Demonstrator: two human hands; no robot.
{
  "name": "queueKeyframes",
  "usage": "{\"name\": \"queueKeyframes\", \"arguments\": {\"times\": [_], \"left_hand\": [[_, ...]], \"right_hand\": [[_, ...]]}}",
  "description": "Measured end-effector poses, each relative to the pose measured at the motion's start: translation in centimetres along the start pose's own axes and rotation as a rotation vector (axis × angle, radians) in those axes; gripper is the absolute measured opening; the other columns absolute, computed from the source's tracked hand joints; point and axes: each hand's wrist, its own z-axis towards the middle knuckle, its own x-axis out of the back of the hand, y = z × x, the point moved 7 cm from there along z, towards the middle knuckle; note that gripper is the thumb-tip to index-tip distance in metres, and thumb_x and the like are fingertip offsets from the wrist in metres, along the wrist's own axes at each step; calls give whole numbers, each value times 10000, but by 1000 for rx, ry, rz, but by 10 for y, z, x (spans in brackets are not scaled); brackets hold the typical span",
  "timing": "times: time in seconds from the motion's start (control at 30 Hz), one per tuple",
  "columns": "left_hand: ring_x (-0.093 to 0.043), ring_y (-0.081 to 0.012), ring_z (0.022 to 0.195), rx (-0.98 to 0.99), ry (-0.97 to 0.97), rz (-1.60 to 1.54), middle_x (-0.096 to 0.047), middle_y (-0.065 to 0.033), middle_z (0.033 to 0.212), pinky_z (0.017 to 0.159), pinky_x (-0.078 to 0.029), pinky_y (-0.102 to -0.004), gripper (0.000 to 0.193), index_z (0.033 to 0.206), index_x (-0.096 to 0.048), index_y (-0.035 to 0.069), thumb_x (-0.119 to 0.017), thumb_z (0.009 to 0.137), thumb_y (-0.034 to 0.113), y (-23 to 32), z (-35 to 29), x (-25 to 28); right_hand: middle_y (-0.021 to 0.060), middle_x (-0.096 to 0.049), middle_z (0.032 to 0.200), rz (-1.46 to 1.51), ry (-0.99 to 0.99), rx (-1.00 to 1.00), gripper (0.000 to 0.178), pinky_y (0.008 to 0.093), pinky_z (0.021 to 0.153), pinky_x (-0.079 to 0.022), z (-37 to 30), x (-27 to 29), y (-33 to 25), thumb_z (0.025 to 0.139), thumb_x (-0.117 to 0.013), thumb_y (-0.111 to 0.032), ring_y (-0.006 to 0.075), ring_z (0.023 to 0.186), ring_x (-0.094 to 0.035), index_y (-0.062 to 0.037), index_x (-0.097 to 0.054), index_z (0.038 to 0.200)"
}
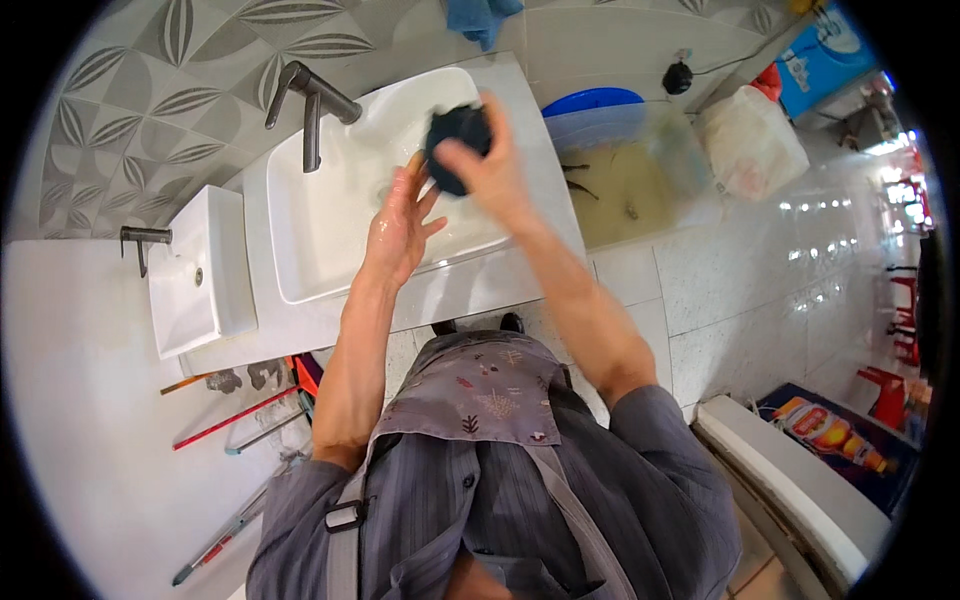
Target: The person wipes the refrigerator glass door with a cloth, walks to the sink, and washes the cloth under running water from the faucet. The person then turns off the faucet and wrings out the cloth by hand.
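Over the large white sink (300, 260), my right hand (500, 170) grips a dark rounded thing (458, 150). It is smeared by motion, and I cannot tell its kind. Just to its left, my left hand (395, 238) is raised with the palm up and the fingers apart, its skin wet and shiny. The left fingertips come close to the underside of the dark thing; whether they touch it I cannot tell. A dark grey tap (311, 120) stands at the sink's far left edge, its spout over the basin.
A smaller white basin (235, 265) with its own tap (146, 236) sits at left. Right of the counter is a translucent tub (640, 190) of cloudy water, with a blue basin rim (595, 98) behind and a white bag (755, 145) beside it. Long-handled tools (240, 415) lean at lower left.
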Motion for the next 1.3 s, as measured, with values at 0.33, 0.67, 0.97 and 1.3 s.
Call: {"name": "queueKeyframes", "arguments": {"times": [0.33, 0.67, 0.97, 1.3], "left_hand": [[-590, -188, 1176, 92, 193, 633, -622, -78, 1297, 963, -486, -353, 457, 1349, -581, 28, -648, 949, 239, -1, -40, 60], [-635, -159, 1047, 81, 272, 555, -666, -46, 1129, 847, -521, -301, 290, 1203, -662, 34, -647, 954, 182, -5, -42, 119], [-599, -138, 916, 59, 186, 581, -676, -51, 977, 855, -484, -298, 362, 1201, -669, 33, -679, 906, 242, 3, -34, 151], [-627, -127, 926, -45, 116, 573, -694, -57, 963, 861, -504, -290, 300, 1159, -687, 21, -677, 923, 207, 32, -60, 262]], "right_hand": [[222, -421, 1463, -812, -155, -31, 842, 478, 1051, -441, 127, 92, 151, 739, -802, -328, 412, 1307, -468, -134, -409, 1458], [35, -469, 1419, -1092, -598, 179, 668, 556, 972, -434, -21, 87, 147, 737, -761, -241, 343, 1235, -472, -278, -549, 1369], [158, -482, 1371, -1302, -89, -106, 652, 576, 872, -490, -153, 126, 107, 727, -696, -250, 437, 1146, -498, -196, -559, 1362], [228, -481, 1327, -1496, 114, -195, 730, 562, 800, -522, -222, -15, 95, 739, -755, -304, 449, 1052, -539, -107, -483, 1387]]}}
